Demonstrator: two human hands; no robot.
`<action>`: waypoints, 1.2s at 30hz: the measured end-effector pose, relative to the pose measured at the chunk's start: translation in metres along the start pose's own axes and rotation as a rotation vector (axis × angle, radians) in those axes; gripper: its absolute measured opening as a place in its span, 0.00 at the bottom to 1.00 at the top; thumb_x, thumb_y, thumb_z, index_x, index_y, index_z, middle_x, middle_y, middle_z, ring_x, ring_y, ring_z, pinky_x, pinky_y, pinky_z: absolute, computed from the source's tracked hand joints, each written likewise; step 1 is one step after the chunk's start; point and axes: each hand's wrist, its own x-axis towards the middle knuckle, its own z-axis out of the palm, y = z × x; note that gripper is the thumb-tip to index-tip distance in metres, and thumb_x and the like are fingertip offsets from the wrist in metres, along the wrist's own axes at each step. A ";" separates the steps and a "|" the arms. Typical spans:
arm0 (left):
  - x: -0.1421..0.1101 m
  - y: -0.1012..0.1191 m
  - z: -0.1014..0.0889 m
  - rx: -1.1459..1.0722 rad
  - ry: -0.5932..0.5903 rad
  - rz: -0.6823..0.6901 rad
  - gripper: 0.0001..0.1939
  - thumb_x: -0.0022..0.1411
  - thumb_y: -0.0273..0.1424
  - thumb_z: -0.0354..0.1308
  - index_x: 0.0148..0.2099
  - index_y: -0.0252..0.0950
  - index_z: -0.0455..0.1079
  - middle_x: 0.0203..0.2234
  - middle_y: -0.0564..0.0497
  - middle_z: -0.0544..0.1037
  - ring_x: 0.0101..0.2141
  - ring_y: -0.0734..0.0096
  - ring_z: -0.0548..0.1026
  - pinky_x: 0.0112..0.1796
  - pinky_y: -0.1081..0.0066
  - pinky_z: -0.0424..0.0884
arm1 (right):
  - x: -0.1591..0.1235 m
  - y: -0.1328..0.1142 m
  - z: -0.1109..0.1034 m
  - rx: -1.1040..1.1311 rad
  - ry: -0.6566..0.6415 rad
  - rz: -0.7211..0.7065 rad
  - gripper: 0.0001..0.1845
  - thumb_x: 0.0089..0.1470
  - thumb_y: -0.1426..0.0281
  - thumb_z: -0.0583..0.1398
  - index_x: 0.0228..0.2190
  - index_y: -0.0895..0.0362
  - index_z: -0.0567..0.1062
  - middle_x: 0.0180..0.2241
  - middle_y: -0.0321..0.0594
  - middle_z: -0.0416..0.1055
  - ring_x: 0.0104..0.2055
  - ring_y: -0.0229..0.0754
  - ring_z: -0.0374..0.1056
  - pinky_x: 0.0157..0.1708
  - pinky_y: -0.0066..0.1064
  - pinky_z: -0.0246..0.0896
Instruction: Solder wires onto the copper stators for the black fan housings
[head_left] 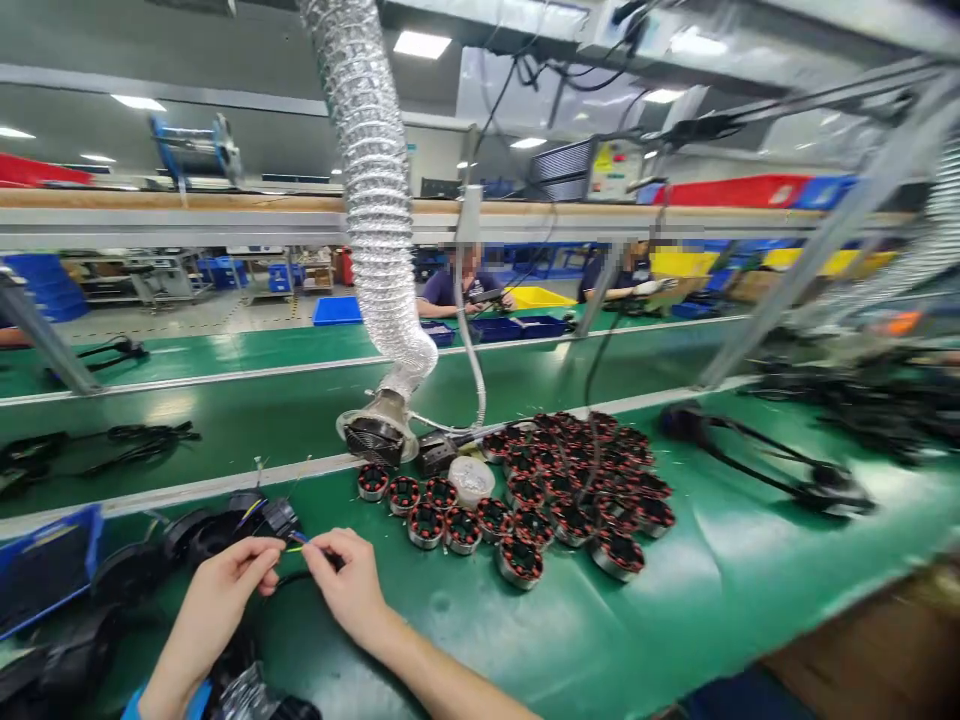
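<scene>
Wires: thin, bright wires [295, 546] are up between two hands, left of the white tub [471, 482] and closer to the person.
Left hand: this hand [225, 590] pinches the wires with its thumb and finger.
Right hand: this hand [352, 585] pinches them too, from the side nearer the tub.
Wire work: it looks partway done. The wires are in the fingers, but they are too small to tell if they are joined. Both hands are on them, so I judge this bit is not finished.
Black parts: a row of dark parts [191, 535] lies left of the tub, past the hands. One has loose wires poking up, so it does not look all done.
Rings: many metal rings [520, 562] with red and black insides sit around the tub, mostly to its right. No hand is on them.
Hose: a big silver hose [379, 200] hangs down, its mouth left of the tub and behind it.
</scene>
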 end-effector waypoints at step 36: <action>-0.005 0.007 0.011 -0.214 -0.105 0.032 0.16 0.57 0.39 0.62 0.40 0.30 0.77 0.22 0.52 0.74 0.23 0.74 0.71 0.30 0.72 0.69 | -0.002 0.008 0.001 0.090 -0.090 -0.023 0.14 0.58 0.65 0.60 0.24 0.55 0.79 0.20 0.36 0.71 0.27 0.40 0.63 0.29 0.29 0.55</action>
